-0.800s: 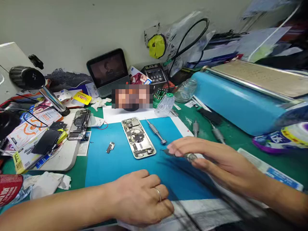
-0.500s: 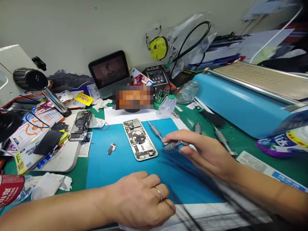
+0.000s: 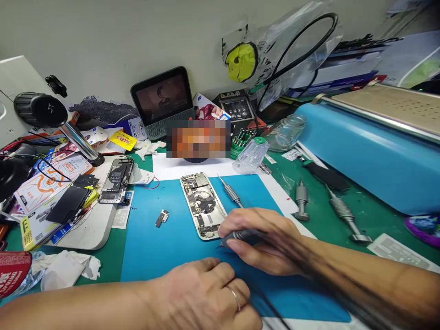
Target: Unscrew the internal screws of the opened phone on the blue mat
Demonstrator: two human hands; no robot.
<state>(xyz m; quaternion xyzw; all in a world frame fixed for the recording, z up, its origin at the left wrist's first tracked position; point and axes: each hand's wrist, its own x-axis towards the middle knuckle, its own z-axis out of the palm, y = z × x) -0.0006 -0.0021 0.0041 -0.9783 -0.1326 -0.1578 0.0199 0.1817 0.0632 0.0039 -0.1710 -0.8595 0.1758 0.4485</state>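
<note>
My right hand (image 3: 266, 233) is closed around a dark grey screwdriver (image 3: 242, 236), its thin tip pointing left beside the phone's lower end. The opened phone (image 3: 203, 206), with its white frame and exposed inner parts, lies on the blue mat (image 3: 147, 252). A silver-grey screwdriver (image 3: 231, 190) lies just right of it, its near end by my right hand. My left hand (image 3: 209, 295), with a ring on one finger, is curled near the mat's front edge. Its fingertips are hidden, so I cannot make out anything inside. A small metal-and-black phone part (image 3: 162, 217) lies left of the phone.
Another phone assembly (image 3: 116, 181) lies on a white base at left, beside a stand with a metal post (image 3: 80, 140). Two more screwdrivers (image 3: 301, 199) (image 3: 345, 215) are at right, before a blue machine (image 3: 343, 156). A screen (image 3: 163, 98) and glass jar (image 3: 287, 132) stand behind. Blurred dark strands cross my right forearm.
My right hand has moved left and down toward the phone's lower end, now gripping the dark grey screwdriver with its tip turned left. My left hand has shifted slightly right. The view has shifted.
</note>
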